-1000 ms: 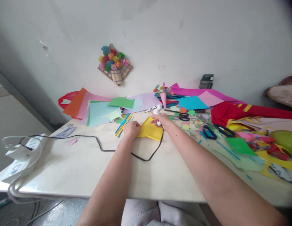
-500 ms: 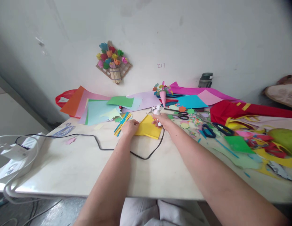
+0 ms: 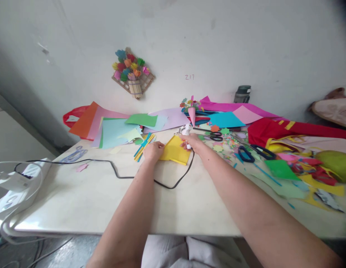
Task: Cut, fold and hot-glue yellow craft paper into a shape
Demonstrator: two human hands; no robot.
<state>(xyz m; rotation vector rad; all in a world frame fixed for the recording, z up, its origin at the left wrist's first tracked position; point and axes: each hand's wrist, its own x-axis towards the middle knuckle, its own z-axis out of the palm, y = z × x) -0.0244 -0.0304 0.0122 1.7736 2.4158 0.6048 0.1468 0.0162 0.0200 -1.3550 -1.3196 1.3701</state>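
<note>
A folded piece of yellow paper [image 3: 174,152] lies on the table between my hands. My left hand [image 3: 154,150] is closed at its left edge, fingers pinching the paper there. In my right hand [image 3: 193,142] is a white glue gun [image 3: 186,130], held above the right side of the paper; its black cord [image 3: 173,187] loops across the table to the left. My fingers partly cover the glue gun's handle. Blue and yellow paper strips [image 3: 142,149] lie just left of my left hand.
A power strip [image 3: 22,190] stands at the left edge. Coloured paper sheets [image 3: 117,132] line the back. Scissors [image 3: 247,153], paper scraps [image 3: 284,169] and a green fruit-like object [image 3: 336,165] are at right. A pink paper cone with flowers [image 3: 192,115] stands near the wall.
The view has shifted very slightly, so everything sits a little further left. Both hands keep the same hold on the yellow paper and the glue gun.
</note>
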